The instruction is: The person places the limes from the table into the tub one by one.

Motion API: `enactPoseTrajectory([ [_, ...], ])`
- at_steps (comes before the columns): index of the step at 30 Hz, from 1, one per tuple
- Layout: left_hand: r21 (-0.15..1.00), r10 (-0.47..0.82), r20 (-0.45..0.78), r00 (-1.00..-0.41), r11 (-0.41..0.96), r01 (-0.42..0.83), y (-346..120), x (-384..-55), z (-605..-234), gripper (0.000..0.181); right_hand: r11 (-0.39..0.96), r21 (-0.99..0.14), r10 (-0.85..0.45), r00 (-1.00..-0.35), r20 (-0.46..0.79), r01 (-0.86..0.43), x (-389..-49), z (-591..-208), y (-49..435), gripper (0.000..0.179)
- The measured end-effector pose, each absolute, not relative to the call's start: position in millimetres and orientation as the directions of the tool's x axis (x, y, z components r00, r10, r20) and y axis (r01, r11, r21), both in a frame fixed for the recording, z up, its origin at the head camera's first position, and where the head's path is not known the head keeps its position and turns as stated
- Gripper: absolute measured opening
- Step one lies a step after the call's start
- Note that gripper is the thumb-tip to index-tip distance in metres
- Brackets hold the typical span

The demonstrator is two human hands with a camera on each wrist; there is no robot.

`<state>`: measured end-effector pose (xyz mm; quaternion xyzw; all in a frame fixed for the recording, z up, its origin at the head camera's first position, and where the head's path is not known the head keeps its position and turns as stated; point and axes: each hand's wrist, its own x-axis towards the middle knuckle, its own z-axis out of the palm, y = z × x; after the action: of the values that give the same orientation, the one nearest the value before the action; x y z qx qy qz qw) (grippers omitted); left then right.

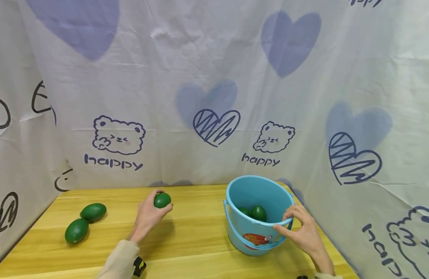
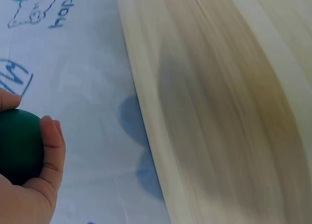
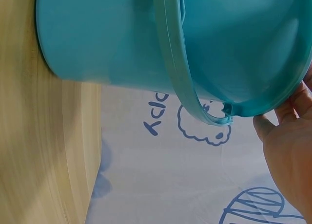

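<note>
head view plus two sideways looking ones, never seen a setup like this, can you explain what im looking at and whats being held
There is no machine here, just a person's two bare hands. The wide picture comes from a camera worn on the head, looking forward and down. The other two come from cameras on the wrists, which is why they look turned. The left hand holds a green fruit above the wooden table. The right hand grips the rim of a blue bucket, with at least two more green fruits inside. Over on the left, two loose green fruits lie on the table. Behind it all hangs a white printed cloth.
</note>
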<state>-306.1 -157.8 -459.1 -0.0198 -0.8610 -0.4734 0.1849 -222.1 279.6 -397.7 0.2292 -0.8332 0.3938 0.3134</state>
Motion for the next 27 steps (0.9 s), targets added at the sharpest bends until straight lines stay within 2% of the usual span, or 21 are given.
enactPoseTrajectory([
  [8,0.766,-0.059,0.405,-0.913,0.567,0.303,-132,-304,-451,0.047,0.585,-0.505,-0.131,-0.688,0.714,-0.635,-223,-401,279,0.034],
  [16,0.827,-0.009,0.400,-0.916,0.435,0.357,-104,-303,-439,0.037,0.572,-0.503,-0.124,-0.675,0.728,-0.648,-223,-399,278,0.035],
  [23,0.756,0.076,0.526,-0.847,0.415,0.506,-75,-304,-428,0.037,0.589,-0.506,-0.112,-0.683,0.721,-0.631,-235,-414,287,0.036],
  [27,0.716,0.096,0.563,-0.821,0.439,0.542,-59,-305,-423,0.036,0.593,-0.504,-0.118,-0.687,0.717,-0.628,-244,-426,296,0.038],
])
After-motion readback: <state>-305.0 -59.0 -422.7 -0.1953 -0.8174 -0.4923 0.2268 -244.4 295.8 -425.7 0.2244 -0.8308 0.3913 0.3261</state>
